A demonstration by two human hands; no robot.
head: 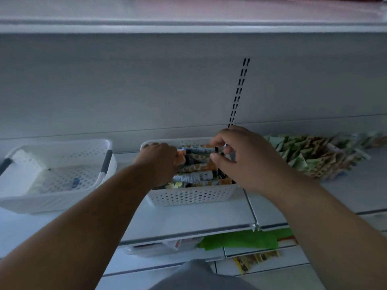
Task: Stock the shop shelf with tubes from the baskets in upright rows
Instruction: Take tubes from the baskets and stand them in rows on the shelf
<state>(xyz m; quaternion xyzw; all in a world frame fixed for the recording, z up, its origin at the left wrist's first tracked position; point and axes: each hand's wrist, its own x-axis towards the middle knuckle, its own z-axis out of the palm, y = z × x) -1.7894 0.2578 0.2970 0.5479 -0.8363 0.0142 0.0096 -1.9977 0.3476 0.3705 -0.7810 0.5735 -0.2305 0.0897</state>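
Note:
A white perforated basket (189, 196) stands on the shop shelf (188, 221), filled with several tubes lying flat, white, orange and dark-capped. My left hand (158, 161) reaches into its left side and grips the end of an orange tube (181, 159). My right hand (240, 155) is over the basket's right side and pinches the dark cap end of a tube (199, 149) lying across the top of the pile. A white tube (193, 176) lies lower in the basket.
A second white basket (62, 197) with grey handles stands to the left, nearly empty. A heap of green and brown sachets (316, 153) lies on the shelf at right. The shelf's back panel has a slotted upright (238, 91). Lower shelves hold green packaging (240, 240).

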